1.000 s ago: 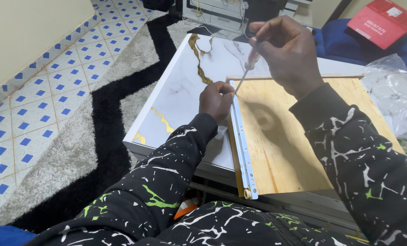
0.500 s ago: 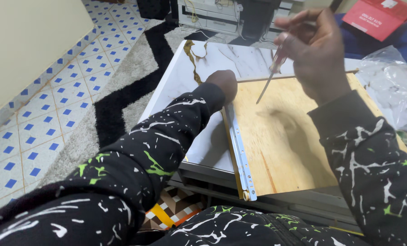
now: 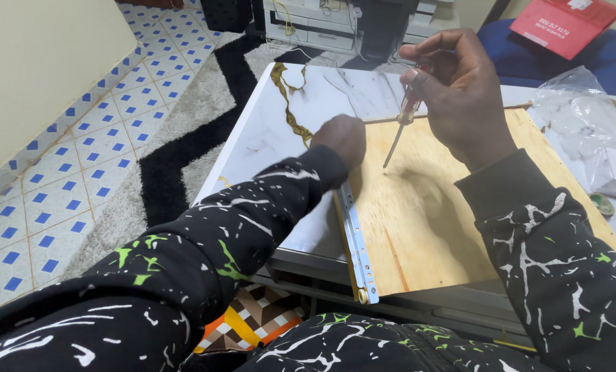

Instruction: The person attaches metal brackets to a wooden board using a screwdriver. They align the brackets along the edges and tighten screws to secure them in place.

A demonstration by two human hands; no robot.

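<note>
Head view, reading left to right from the plywood panel (image 3: 453,213): our left hand (image 3: 341,138) is closed into a fist at the panel's left edge, pressing on the top end of the metal drawer slide (image 3: 355,238) that runs along that edge. A white marble-patterned board (image 3: 273,145) lies under the panel and extends to its left. Above the panel's upper middle, our right hand (image 3: 456,89) grips a red-handled screwdriver (image 3: 400,127), tip angled down towards the wood but not touching. We judge this the slide-fastening step; the next move calls for seating the tip squarely before turning. A clear plastic bag (image 3: 583,117) lies right of the panel.
</note>
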